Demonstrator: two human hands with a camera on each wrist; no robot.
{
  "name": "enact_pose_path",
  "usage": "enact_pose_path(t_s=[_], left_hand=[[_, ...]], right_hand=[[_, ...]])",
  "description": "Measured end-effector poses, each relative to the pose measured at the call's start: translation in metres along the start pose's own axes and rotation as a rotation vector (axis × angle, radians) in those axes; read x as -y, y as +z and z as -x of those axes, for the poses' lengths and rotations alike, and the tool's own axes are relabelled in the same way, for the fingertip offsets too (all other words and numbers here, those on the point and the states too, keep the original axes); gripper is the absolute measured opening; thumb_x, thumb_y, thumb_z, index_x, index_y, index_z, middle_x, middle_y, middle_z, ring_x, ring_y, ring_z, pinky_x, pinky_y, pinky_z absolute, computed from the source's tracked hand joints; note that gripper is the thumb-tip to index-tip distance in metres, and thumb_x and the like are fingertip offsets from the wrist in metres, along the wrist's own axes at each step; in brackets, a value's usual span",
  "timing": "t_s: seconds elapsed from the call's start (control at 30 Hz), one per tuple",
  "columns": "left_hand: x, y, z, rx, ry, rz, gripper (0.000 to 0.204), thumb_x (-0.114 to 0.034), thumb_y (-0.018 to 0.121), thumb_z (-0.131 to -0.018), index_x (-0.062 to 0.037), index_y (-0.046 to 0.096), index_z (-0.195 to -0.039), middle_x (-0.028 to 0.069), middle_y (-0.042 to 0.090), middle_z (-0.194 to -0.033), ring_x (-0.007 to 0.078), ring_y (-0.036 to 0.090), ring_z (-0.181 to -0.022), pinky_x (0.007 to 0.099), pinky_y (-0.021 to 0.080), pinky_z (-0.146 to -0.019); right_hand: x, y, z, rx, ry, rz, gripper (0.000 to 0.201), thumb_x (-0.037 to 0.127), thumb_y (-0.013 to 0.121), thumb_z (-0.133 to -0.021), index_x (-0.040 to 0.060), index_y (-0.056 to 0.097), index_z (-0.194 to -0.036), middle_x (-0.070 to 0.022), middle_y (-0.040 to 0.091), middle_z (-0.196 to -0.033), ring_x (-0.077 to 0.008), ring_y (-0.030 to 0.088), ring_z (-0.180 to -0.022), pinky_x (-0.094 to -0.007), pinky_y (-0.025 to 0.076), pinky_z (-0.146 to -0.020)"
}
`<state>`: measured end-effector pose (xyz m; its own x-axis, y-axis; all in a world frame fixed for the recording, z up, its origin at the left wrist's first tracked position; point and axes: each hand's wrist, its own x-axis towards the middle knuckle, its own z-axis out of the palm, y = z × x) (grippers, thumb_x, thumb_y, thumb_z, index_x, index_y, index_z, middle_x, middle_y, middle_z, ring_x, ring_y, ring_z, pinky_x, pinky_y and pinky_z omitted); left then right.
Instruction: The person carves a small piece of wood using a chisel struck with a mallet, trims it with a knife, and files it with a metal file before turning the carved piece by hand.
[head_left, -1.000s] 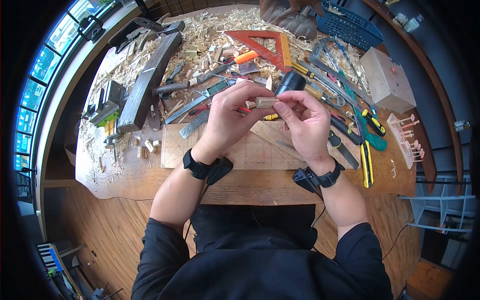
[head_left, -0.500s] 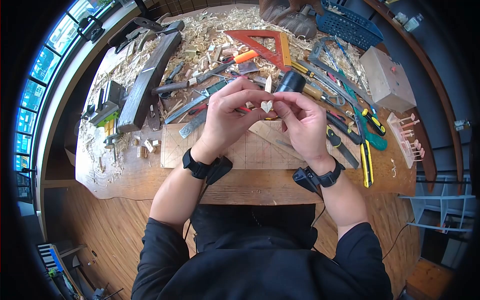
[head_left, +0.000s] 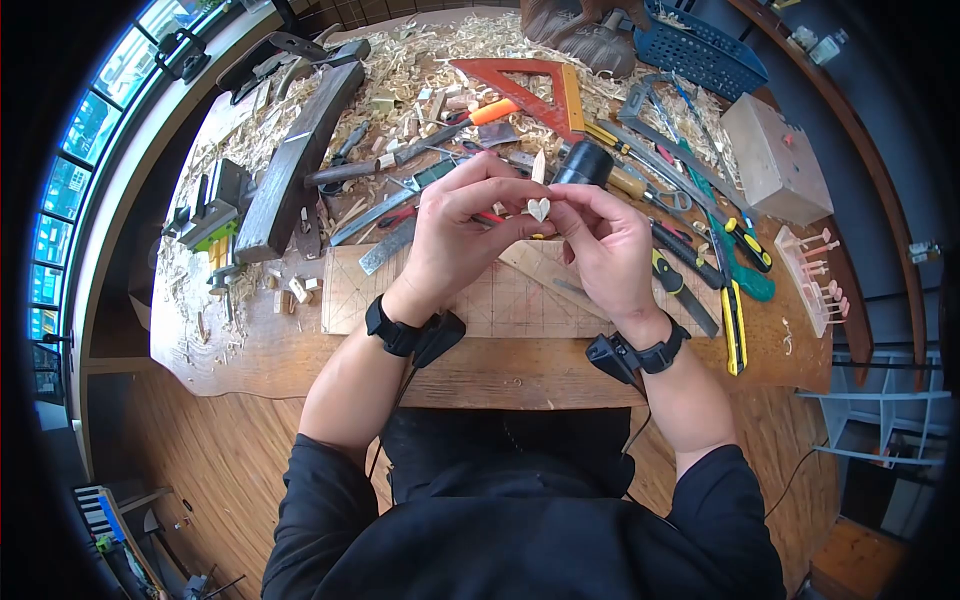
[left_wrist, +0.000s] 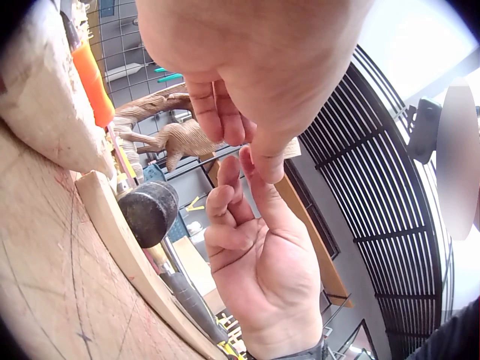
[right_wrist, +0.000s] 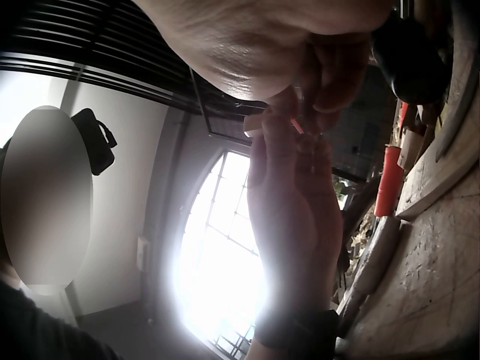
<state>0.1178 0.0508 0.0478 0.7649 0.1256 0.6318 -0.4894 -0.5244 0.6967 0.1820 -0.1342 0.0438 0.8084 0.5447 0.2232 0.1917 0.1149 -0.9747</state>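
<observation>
A small pale wooden piece with a heart-shaped end is held up above the bench between both hands, its heart face toward the head camera. My left hand pinches it from the left between thumb and fingertips. From the other side my right hand grips it with thumb and forefinger. In the right wrist view a corner of the wooden piece sticks out past the fingertips; the hands cover most of it. Under the hands lies a marked wooden board with a flat strip of wood on it.
Behind the hands are a black mallet head, a red set square and wood shavings. A long wooden plane lies at left. To the right are a yellow utility knife, a wooden block and a blue basket.
The wooden piece has turned between my fingers from lying sideways to end-on, bringing its heart-shaped face into view. Both hands have stayed nearly in place.
</observation>
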Motion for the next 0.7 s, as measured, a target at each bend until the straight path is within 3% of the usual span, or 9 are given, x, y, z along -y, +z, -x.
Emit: enact_pose_path(t_s=[0.7], left_hand=[[0.0031,0.0006,0.0005,0.005,0.011,0.004,0.035,-0.004,0.095,-0.074,-0.0061,0.083,-0.107,0.0021,0.069,-0.090,0.0126,0.066,-0.078,0.0281,0.056,-0.069]], right_hand=[[-0.0027,-0.0005,-0.0005,-0.004,0.016,0.008,0.019,0.010,0.071,-0.106,-0.0030,0.077,-0.120,-0.0080,0.081,-0.102,-0.0104,0.076,-0.091,-0.0256,0.060,-0.082]])
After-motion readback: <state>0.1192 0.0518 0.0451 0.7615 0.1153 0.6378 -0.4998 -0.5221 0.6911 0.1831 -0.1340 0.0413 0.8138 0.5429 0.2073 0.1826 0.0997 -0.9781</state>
